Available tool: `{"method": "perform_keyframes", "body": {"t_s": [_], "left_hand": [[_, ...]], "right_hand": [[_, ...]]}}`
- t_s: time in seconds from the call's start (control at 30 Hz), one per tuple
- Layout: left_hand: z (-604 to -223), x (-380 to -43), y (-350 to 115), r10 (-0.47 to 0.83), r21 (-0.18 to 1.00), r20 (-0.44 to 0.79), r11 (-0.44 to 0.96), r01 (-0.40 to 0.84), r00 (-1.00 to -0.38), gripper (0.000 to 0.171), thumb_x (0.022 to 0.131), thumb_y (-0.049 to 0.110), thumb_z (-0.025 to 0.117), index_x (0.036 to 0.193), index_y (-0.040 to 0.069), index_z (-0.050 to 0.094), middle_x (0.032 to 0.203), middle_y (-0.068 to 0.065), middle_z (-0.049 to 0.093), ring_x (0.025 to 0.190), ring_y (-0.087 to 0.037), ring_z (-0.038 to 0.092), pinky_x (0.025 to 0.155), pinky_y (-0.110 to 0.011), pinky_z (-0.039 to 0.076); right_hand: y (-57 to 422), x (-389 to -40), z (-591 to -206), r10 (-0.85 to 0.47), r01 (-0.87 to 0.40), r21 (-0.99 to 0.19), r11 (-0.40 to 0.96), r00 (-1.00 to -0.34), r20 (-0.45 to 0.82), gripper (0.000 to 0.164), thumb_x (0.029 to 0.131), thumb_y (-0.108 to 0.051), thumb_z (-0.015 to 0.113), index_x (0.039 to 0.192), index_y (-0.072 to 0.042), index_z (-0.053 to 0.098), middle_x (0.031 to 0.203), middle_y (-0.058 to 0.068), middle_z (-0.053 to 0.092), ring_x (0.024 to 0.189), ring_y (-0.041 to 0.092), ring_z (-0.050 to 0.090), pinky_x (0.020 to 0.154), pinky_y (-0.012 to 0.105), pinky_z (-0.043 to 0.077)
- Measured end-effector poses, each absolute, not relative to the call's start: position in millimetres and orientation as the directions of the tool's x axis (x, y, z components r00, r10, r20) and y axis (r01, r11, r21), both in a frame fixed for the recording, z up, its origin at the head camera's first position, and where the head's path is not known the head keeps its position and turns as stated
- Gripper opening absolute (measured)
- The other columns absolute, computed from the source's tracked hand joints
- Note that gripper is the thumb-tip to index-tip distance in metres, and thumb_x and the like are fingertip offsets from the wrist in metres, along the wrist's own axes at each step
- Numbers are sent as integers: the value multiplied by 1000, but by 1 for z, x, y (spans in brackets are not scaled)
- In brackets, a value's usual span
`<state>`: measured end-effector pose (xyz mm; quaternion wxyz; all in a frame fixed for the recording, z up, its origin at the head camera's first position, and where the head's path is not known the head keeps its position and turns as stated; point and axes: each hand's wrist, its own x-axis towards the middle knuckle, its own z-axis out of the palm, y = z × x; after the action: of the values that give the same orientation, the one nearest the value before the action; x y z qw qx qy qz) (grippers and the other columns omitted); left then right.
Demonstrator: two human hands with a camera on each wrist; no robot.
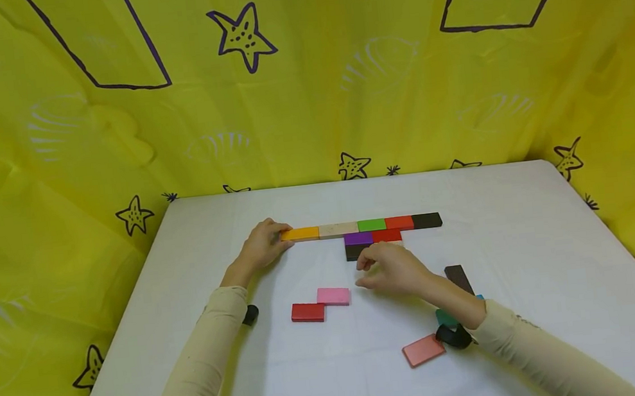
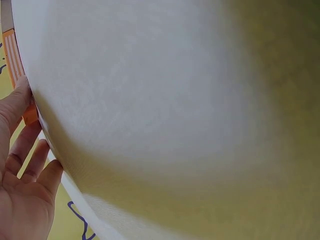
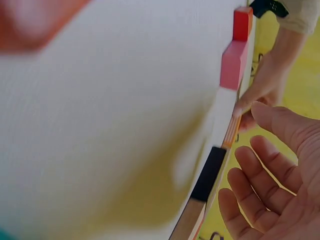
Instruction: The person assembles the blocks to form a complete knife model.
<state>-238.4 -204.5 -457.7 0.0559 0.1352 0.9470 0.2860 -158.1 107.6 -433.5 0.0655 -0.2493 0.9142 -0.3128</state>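
My left hand [image 1: 261, 246] pinches the left end of an orange block [image 1: 302, 234], its thumb on the near side in the left wrist view. That block begins a straight row: a pale wooden block [image 1: 338, 229], a green block [image 1: 371, 225], a red block [image 1: 399, 223] and a black block [image 1: 427, 220]. Against the row's near side lie a purple block [image 1: 358, 239] and another red block [image 1: 387, 236]. Nearer still are a second black block [image 1: 354, 253] and a pale one, partly hidden by my right hand [image 1: 391, 269], which hovers with loosely bent fingers, holding nothing.
A pink block [image 1: 333, 296] and a red block [image 1: 308, 313] lie loose before the row. Under my right forearm are a dark brown block [image 1: 458, 279], a partly hidden green block [image 1: 445, 319] and a salmon block [image 1: 423, 350]. A yellow patterned curtain [image 1: 307, 96] surrounds the white table [image 1: 314, 385].
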Motion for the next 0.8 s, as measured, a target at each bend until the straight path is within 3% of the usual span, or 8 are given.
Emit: {"method": "perform_keyframes", "body": {"t_s": [0.5, 0.8], "left_hand": [[-457, -238, -204, 276, 564, -43, 800, 205, -960, 34, 97, 22, 73, 128, 8, 70, 113, -10, 61, 106, -29, 53, 98, -45, 46], [-454, -238, -204, 300, 552, -20, 798, 240, -954, 33, 96, 21, 73, 126, 7, 71, 107, -11, 61, 99, -27, 53, 90, -42, 46]], "right_hand": [[83, -150, -436, -630, -532, -541, 651, -776, 6, 24, 81, -26, 87, 99, -15, 74, 96, -5, 71, 96, 14, 58, 82, 35, 51], [79, -150, -435, -658, -550, -517, 655, -752, -34, 24, 80, -26, 88, 95, -16, 72, 90, -7, 67, 90, 14, 56, 79, 34, 50]]}}
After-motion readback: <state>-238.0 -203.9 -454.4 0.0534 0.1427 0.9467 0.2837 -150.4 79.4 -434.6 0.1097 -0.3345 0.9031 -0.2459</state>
